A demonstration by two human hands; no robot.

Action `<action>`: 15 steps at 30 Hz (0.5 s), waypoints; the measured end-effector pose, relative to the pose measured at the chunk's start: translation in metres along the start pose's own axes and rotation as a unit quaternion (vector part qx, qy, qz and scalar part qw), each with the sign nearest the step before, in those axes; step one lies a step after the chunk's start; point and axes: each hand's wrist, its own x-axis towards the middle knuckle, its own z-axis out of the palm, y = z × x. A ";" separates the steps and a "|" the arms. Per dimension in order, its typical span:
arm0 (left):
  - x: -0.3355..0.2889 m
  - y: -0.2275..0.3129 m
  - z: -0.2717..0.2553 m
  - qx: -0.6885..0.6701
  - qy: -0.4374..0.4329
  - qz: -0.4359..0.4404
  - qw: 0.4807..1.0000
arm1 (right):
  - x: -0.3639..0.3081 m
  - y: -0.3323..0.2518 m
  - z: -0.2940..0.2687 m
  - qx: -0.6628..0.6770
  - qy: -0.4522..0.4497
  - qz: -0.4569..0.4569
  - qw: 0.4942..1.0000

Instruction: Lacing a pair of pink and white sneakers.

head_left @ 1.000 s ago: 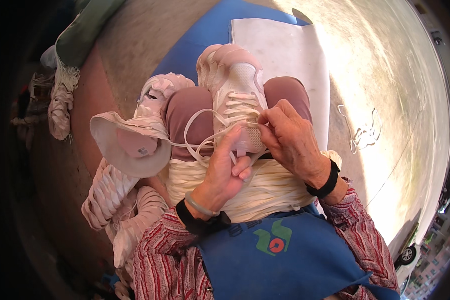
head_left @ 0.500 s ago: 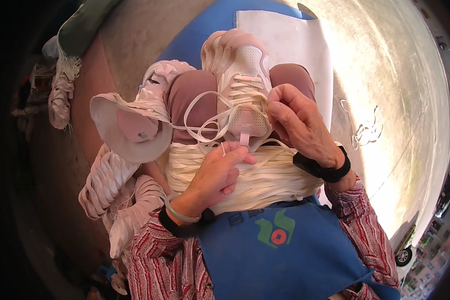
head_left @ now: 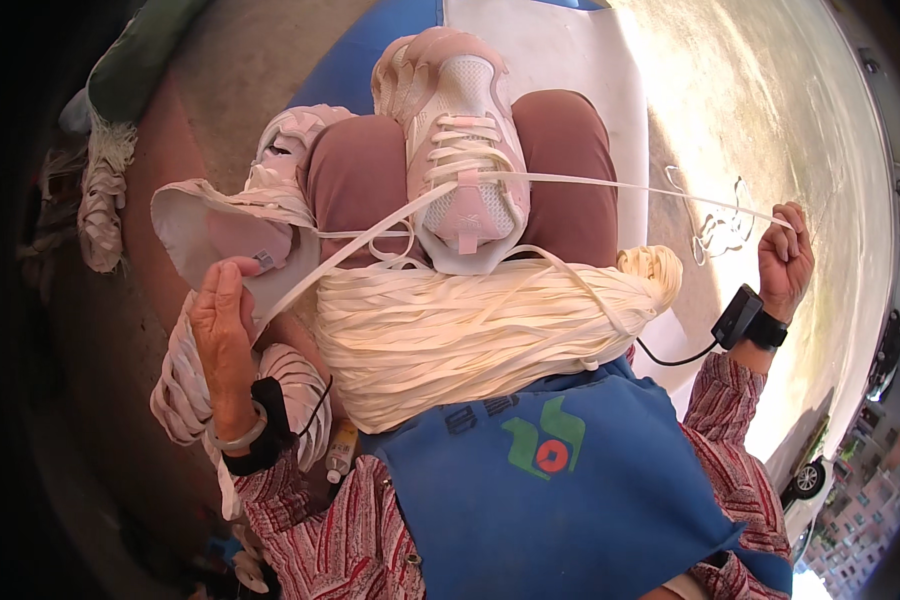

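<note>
A pink and white shoe upper [head_left: 467, 100] stands between my knees, its tongue toward me and white lacing across its front. From its eyelets a white shoelace [head_left: 610, 181] runs out to both sides, pulled nearly straight. My right hand [head_left: 786, 262], far out to the right, pinches one end of it. The other end slants down to my left hand [head_left: 222, 345], where the fingers lie together and the lace passes into the palm, partly hidden. Just below the shoe, a thick bundle of cream shoelaces [head_left: 470, 335] rests across my lap on the blue apron [head_left: 560, 510].
Left of my knee are another pink shoe upper [head_left: 300, 135] with its pale lining spread and several laced uppers [head_left: 185, 385] stacked lower down. A small bottle [head_left: 341, 452] sits by my left sleeve. Loose laces [head_left: 720, 228] lie on the floor at the right.
Both hands have moved apart from close by the shoe, the left down-left and the right far out right. The loose lace loops are drawn out into taut lengths.
</note>
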 end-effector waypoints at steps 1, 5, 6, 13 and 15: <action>0.007 -0.009 -0.014 0.001 -0.003 -0.003 1.000 | -0.002 -0.007 -0.013 -0.047 0.066 -0.027 0.996; 0.026 -0.032 -0.044 -0.070 0.155 0.039 0.985 | 0.004 -0.002 -0.055 -0.271 0.234 -0.054 0.932; 0.031 -0.036 -0.041 -0.101 0.167 0.014 0.981 | 0.006 0.013 -0.047 -0.400 0.277 -0.072 0.871; 0.004 0.036 0.058 -0.094 -0.087 0.157 0.979 | 0.013 0.074 0.047 -0.483 0.037 0.109 0.868; 0.001 0.051 0.088 -0.093 -0.148 0.155 0.972 | 0.007 0.127 0.084 -0.636 0.015 0.117 0.763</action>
